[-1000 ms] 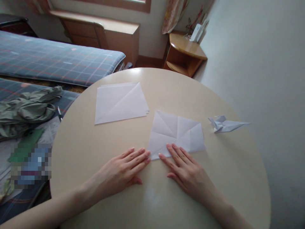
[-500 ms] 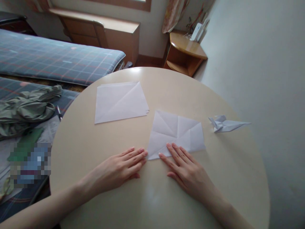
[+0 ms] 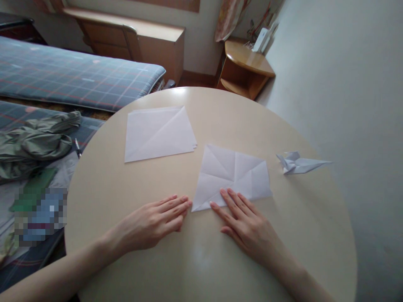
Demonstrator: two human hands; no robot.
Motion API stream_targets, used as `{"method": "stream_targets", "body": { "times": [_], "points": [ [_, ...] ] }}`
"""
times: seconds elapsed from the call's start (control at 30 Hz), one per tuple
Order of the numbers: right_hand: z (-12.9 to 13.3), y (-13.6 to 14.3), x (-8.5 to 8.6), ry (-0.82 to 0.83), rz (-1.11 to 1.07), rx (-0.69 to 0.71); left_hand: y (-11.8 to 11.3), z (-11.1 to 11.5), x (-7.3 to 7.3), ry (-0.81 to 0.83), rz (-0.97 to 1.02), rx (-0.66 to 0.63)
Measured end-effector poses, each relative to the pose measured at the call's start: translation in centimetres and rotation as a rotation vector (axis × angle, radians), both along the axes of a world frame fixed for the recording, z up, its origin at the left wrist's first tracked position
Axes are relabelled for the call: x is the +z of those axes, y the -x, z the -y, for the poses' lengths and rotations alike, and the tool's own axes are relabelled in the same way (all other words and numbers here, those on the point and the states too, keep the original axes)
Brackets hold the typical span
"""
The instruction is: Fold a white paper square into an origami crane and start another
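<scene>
creased white sheet (image 3: 231, 172) lies flat on the round table (image 3: 214, 272), right in front of me. my right hand (image 3: 248, 224) is palm down over its near edge, fingers a bit apart, clamped on nothing; likely spread that way to pin the paper so it doesn't slide. my left hand (image 3: 160, 220) sits just beside the near left corner, fingers almost together, gripping nothing; can't tell if the tips touch paper. probably that close so it can steady the corner. paper stack (image 3: 160, 134) sits far left of the sheet, folded paper bird (image 3: 296, 164) off to the right, both presumably out of my fingers' way.
</scene>
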State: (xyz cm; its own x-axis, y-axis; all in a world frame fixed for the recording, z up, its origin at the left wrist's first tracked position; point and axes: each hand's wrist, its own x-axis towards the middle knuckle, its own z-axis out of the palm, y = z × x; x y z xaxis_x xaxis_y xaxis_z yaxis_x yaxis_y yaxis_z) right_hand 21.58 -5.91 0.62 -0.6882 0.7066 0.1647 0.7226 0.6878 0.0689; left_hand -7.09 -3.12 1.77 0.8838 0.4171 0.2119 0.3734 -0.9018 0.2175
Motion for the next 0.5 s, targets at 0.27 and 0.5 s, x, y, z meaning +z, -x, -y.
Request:
{"method": "stream_targets", "body": {
  "times": [0.27,0.5],
  "points": [
    [0.01,0.03,0.1,-0.016,0.01,0.002,-0.68,0.17,0.2,-0.089,0.071,0.0],
    [0.01,0.12,0.17,-0.005,0.0,-0.001,-0.84,0.38,0.34,-0.059,0.114,0.012]
  ]
}}
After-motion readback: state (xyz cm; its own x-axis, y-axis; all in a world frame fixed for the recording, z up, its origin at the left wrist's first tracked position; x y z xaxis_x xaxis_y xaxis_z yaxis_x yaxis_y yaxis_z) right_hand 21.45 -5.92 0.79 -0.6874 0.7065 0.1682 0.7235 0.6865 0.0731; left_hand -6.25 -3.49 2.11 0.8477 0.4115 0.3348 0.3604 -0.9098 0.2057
